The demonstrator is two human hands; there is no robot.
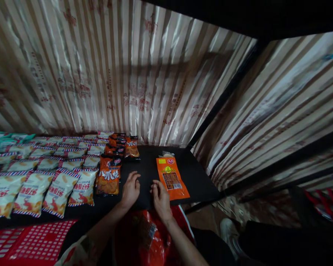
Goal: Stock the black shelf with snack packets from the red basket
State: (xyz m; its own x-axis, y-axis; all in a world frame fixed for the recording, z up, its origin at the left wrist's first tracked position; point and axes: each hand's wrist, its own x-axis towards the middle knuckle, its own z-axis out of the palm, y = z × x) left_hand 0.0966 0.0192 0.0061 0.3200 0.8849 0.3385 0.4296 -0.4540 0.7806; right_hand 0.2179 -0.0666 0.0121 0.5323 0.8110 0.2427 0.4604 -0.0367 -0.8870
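My left hand (pixel 131 189) hovers over the black shelf, beside a brown-and-black snack bag (pixel 108 176). Its fingers are loosely bent and apart, with nothing in them. Close to the left edge of an orange snack packet (pixel 171 179) is my right hand (pixel 161 201), its fingers curled together. A small dark spot shows at those fingertips; I cannot make out whether it is held. The orange packet lies flat, with a clear window showing brown strips inside. Under my forearms is a red plastic bag (pixel 158 242) with packets in it.
Rows of white snack bags (pixel 59 190) fill the shelf's left side, with green bags (pixel 11 137) farther left. More brown bags (pixel 131 147) stand at the back. A red basket (pixel 39 242) sits front left. A dark pole (pixel 224 98) slants by striped sheeting (pixel 144 74).
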